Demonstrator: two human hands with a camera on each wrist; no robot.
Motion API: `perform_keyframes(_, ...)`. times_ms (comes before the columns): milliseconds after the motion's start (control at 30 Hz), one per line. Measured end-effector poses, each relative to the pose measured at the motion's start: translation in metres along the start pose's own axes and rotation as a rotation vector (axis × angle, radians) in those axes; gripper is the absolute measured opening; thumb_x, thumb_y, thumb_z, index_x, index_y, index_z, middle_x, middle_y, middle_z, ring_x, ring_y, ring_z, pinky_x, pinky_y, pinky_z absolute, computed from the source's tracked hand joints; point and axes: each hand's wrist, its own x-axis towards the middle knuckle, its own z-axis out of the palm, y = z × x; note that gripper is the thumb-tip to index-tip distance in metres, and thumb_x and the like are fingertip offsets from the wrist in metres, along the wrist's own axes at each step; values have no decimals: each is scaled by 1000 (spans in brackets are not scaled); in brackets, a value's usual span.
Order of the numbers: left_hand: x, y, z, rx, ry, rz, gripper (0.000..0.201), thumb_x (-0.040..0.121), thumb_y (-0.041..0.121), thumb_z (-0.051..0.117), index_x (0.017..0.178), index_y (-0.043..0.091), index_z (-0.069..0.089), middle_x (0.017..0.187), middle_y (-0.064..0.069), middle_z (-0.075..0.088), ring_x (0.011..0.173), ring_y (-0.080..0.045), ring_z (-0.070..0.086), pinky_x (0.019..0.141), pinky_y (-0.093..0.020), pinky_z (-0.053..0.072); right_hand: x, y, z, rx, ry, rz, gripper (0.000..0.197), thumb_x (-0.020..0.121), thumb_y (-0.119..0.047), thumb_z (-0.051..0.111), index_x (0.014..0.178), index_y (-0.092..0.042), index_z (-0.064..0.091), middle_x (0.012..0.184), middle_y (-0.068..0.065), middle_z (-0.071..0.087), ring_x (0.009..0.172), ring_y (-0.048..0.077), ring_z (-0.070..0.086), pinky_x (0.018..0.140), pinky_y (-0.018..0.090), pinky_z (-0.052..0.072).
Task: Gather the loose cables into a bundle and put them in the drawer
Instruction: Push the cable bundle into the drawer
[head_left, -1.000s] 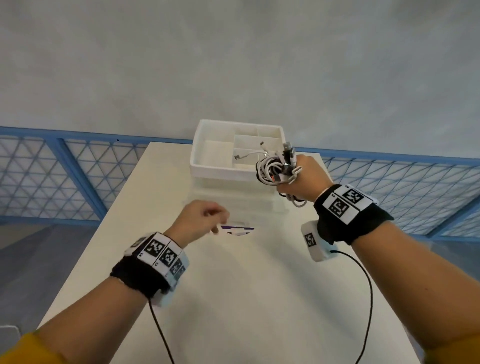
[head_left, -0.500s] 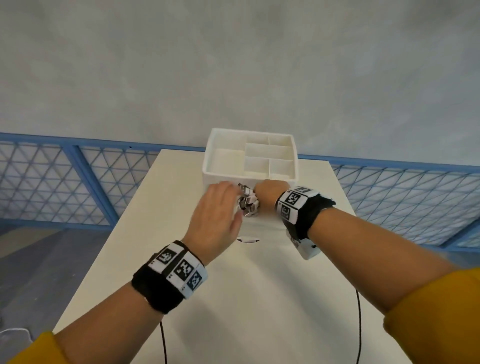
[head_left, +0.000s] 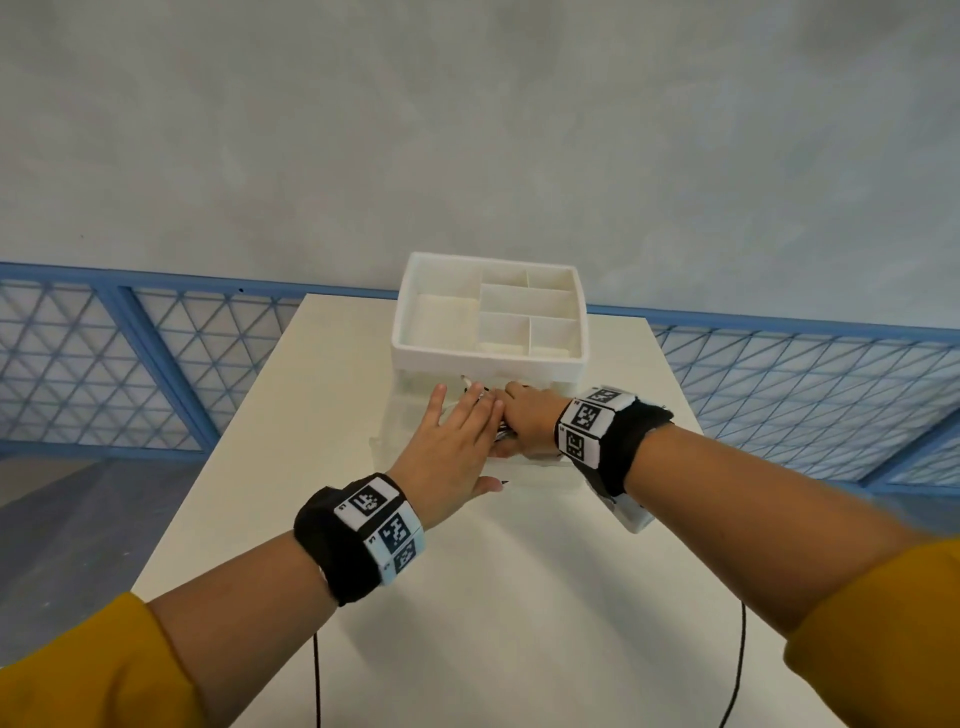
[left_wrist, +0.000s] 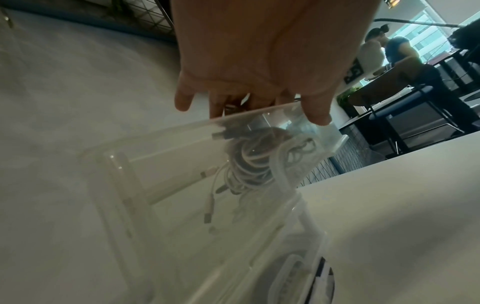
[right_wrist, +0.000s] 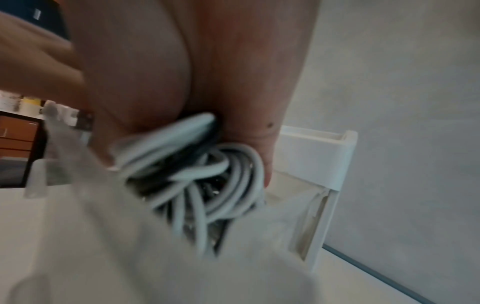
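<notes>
A bundle of white and dark cables is gripped in my right hand, low inside the open clear drawer of the white drawer unit. Through the drawer's clear wall the bundle shows with plug ends dangling. In the head view only a bit of the bundle peeks out between the hands. My right hand curls around it. My left hand lies over the drawer with straight fingers, touching the bundle and the right hand; its fingers reach past the drawer rim.
The unit's top tray has several compartments with nothing in them. The unit stands at the far end of a white table. Black wrist-camera leads trail over the table. Blue mesh railing runs behind. People sit far off.
My right hand brought the bundle down from beside the top tray into the open drawer. My left hand left the drawer front and moved forward, fingers straightening over the bundle.
</notes>
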Motion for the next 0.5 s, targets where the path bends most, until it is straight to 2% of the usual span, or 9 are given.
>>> perform_keyframes(67,2,-3,0,-6,-3,-1,78,76,62,29,128,8,50,123,-6,63,123,-23,53,102,-51,39,0,7,10,-21,68,-59,78,87,-51,47,145,-10,17,144,14,37,131,31,38,107,46,29)
perform_keyframes(133,4,-5,-3,7,-3,-20,79,78,58,15,134,10,43,129,-7,58,129,-24,46,105,-55,33,-7,14,19,0,148,-125,72,91,-50,38,146,-10,17,151,13,30,137,29,30,111,46,21)
perform_keyframes(200,8,-11,-1,-46,-26,35,80,80,59,11,144,11,20,148,-13,33,143,-29,18,112,-59,11,-20,20,26,2,197,-179,78,87,-60,22,147,-9,15,156,13,19,143,26,19,116,42,14)
perform_keyframes(233,9,-15,-3,-78,-51,48,80,82,62,14,145,13,12,154,-14,19,145,-31,3,113,-59,1,-26,23,31,-17,198,-204,91,78,-69,14,147,-10,11,158,13,13,145,26,13,117,42,10)
perform_keyframes(267,11,-19,-6,-82,-72,55,80,83,64,18,146,16,9,156,-15,6,144,-32,-8,112,-58,-6,-29,27,35,-43,185,-223,101,71,-75,15,148,-11,6,159,13,7,146,27,8,119,42,8)
perform_keyframes(300,15,-21,-9,-63,-90,66,81,83,67,22,146,19,8,156,-16,-5,143,-34,-15,110,-58,-11,-30,30,39,-73,167,-228,103,71,-76,24,148,-11,2,159,14,1,147,29,3,120,43,7)
perform_keyframes(367,22,-27,-10,-48,-122,78,87,77,73,28,145,23,10,153,-20,-19,140,-37,-22,108,-59,-16,-26,34,41,-119,140,-222,99,80,-59,51,148,-11,-2,159,15,-4,146,30,-1,120,41,7)
perform_keyframes(433,31,-33,-13,-65,-157,72,93,70,80,31,145,27,13,151,-22,-23,139,-38,-24,108,-59,-17,-20,34,37,-119,123,-211,97,83,-46,59,148,-10,-4,159,15,-6,147,29,-4,118,39,4)
perform_keyframes(500,37,-37,-16,-118,-184,58,96,63,83,37,143,33,19,152,-21,-22,140,-37,-24,108,-58,-18,-17,35,30,-117,96,-205,97,84,-44,58,147,-11,-7,158,15,-9,146,28,-7,118,38,2)
